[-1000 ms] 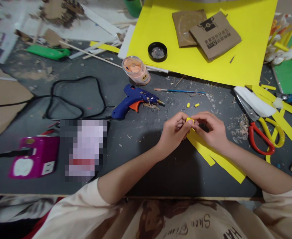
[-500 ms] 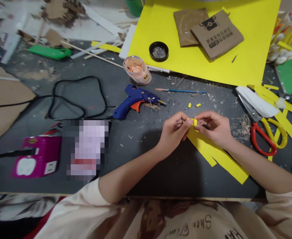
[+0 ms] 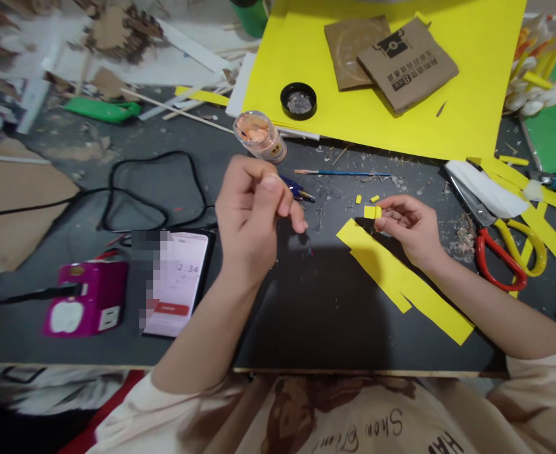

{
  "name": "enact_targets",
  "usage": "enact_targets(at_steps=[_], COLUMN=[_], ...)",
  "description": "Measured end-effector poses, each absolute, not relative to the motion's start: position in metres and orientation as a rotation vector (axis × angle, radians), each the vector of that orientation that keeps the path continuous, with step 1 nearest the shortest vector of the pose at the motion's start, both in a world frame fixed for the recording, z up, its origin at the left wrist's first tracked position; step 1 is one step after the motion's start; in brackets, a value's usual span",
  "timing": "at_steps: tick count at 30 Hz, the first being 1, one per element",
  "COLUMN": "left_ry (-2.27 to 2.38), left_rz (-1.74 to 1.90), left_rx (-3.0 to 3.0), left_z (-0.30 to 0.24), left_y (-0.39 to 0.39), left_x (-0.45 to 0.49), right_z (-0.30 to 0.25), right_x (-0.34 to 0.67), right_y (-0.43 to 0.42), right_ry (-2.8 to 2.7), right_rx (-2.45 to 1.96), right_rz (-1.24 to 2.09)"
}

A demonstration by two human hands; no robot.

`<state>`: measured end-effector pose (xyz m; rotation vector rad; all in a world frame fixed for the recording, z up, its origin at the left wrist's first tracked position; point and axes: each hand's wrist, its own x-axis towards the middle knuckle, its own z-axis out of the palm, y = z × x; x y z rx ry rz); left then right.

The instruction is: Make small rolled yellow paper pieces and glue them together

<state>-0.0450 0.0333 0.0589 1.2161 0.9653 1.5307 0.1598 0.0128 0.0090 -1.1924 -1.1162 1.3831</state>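
Note:
My right hand (image 3: 408, 227) pinches a small folded or rolled piece of yellow paper (image 3: 370, 212) between thumb and fingertips; a short flat end sticks out to the left. My left hand (image 3: 252, 214) is raised in front of the blue glue gun (image 3: 299, 189), thumb pressed to the curled index finger, other fingers loosely bent. Whatever it may pinch is hidden. Only the glue gun's nozzle end shows past this hand. Two tiny yellow paper pieces (image 3: 358, 199) lie just beyond my right hand. Yellow paper strips (image 3: 401, 277) rest on the dark table below it.
Red-and-yellow-handled scissors (image 3: 500, 258) lie at right beside more yellow strips. Beyond are a blue paintbrush (image 3: 353, 173), an open jar (image 3: 261, 137), its black lid (image 3: 298, 101), a yellow sheet (image 3: 471, 107) and cardboard (image 3: 408, 66). A phone (image 3: 178, 284), magenta box (image 3: 86, 299) and black cord (image 3: 149, 154) occupy the left.
My left hand has let go of the yellow paper and moved left and up, now covering most of the glue gun. My right hand keeps the paper, nearly in place.

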Motion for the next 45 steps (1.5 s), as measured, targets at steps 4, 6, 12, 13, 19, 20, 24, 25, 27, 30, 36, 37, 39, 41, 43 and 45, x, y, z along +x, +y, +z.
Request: enact_targets(at_steps=[4,6,12,13,19,20,24,25,27,30,36,37,39,41,43,45], left_ry=[0.979,1.087,1.899,1.995,2.207,2.175,2.182,2.224,2.281,2.290,1.976,1.895,1.744,1.587,1.561,1.573], left_rz=[1.500,1.529,1.309,1.159,0.599,0.581,0.516,0.507,0.517,0.675,0.947,0.966,1.156,1.252,1.275,1.282], left_rx=[1.298,1.403,1.854,1.901,1.600,1.620,1.653,1.614,1.548,1.559,1.613,1.626,1.613,1.579,1.483,1.394], left_z=[0.050,0.046,0.040,0.040,0.035,0.034,0.034,0.033,0.034,0.038,0.043,0.040,0.031,0.021,0.012,0.007], left_y=[0.037,0.039,0.050,0.052,0.059,0.058,0.055,0.055,0.055,0.057,0.053,0.051,0.048,0.046,0.043,0.040], left_x=[-0.059,-0.071,-0.108,-0.113,-0.121,-0.121,-0.111,-0.108,-0.101,-0.090,-0.071,-0.069,-0.065,-0.064,-0.064,-0.065], right_z=[0.010,0.010,0.008,0.008,0.006,0.006,0.008,0.008,0.008,0.007,0.004,0.004,0.004,0.004,0.004,0.005], right_x=[0.159,0.159,0.159,0.159,0.160,0.160,0.160,0.159,0.159,0.159,0.159,0.159,0.159,0.158,0.158,0.158], right_y=[0.014,0.014,0.015,0.015,0.014,0.014,0.015,0.015,0.015,0.015,0.016,0.016,0.015,0.015,0.014,0.014], right_ry=[-1.084,-1.081,-1.105,-1.115,-1.130,-1.124,-1.111,-1.112,-1.113,-1.099,-1.059,-1.057,-1.059,-1.073,-1.091,-1.103], right_rx=[-1.169,-1.172,-1.176,-1.176,-1.171,-1.164,-1.156,-1.160,-1.171,-1.167,-1.157,-1.159,-1.164,-1.176,-1.185,-1.186], right_rz=[1.391,1.389,1.392,1.390,1.386,1.387,1.386,1.386,1.385,1.380,1.347,1.339,1.321,1.295,1.263,1.236])
